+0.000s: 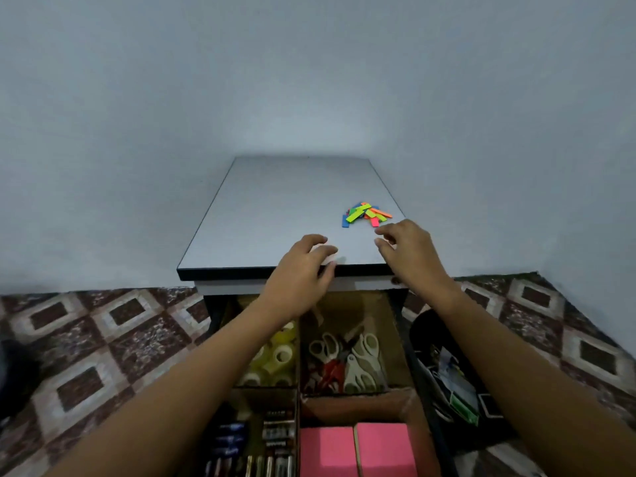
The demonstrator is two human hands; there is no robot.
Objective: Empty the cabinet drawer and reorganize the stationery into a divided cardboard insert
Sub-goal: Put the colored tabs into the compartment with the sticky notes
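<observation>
Stationery lying sorted in the divided cardboard insert, inside the open drawer below the grey cabinet top. Far left compartment: tape rolls. Far right compartment: scissors with white and red handles, heaped together. Near right compartment: two pink note pads side by side. Near left compartment: batteries and some dark long things, too blurred to name.

Left hand over the front edge of the top, fingers loosely bent, holding nothing; touching the surface or not, cannot tell. Right hand near it, fingers also half curled, empty, close to a small heap of coloured paper strips but apart from it. Both forearms across the drawer, covering part of the tape compartment and the right drawer side.

On the patterned floor tiles, just right of the drawer, a black pouch, open, with mixed small items inside. Behind the cabinet, plain grey wall.
</observation>
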